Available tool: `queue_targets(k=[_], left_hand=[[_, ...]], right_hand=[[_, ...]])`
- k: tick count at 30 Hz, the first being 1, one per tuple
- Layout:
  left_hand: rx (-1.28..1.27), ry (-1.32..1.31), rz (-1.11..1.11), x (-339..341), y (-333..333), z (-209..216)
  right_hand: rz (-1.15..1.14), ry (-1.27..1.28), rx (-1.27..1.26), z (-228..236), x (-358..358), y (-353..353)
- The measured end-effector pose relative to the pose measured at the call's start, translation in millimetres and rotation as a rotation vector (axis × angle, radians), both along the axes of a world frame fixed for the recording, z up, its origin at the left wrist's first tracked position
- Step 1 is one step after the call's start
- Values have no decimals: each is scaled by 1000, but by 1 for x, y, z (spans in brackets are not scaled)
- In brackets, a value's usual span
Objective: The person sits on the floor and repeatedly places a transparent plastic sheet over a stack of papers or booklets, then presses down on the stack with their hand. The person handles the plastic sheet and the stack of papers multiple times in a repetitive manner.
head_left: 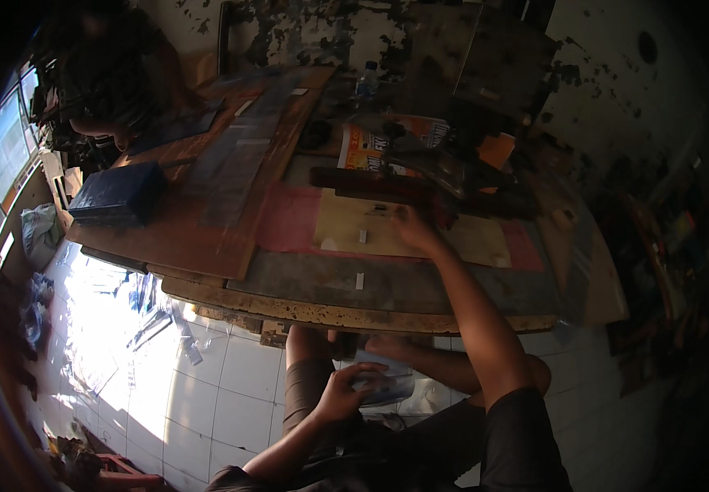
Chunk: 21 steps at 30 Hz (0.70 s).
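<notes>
Over my lap, my left hand (348, 394) grips a translucent bluish plastic packet (391, 381). My right arm reaches across the table, and my right hand (410, 227) rests on a yellowish board (338, 221) with its fingers curled together. Whatever those fingers hold, if anything, is too dark to make out. Just left of their tips lies a small dark piece (380, 207). One small white rectangular piece (363, 236) lies on the board, and another white piece (360, 281) lies nearer to me on the grey tabletop (297, 283).
Behind the board runs a dark bar (362, 182), with a printed orange and white sheet (358, 143) beyond it. A dark blue box (116, 194) sits on the brown board (215, 234) at left. Another person (116, 74) works at the far left. A bottle (367, 79) stands at the back.
</notes>
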<state>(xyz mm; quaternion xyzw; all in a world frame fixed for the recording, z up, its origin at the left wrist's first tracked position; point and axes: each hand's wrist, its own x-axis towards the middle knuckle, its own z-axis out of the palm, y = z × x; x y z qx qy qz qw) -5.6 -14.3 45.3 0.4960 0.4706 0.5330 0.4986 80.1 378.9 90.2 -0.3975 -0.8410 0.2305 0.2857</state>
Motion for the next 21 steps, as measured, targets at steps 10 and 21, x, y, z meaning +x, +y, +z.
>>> queue_targets(k=[10, 21], left_hand=[[-19, 37, 45, -2, 1, -1], [-29, 67, 57, -2, -2, 1]], right_hand=[[121, -94, 42, 33, 22, -60], [116, -154, 340, 50, 38, -126]])
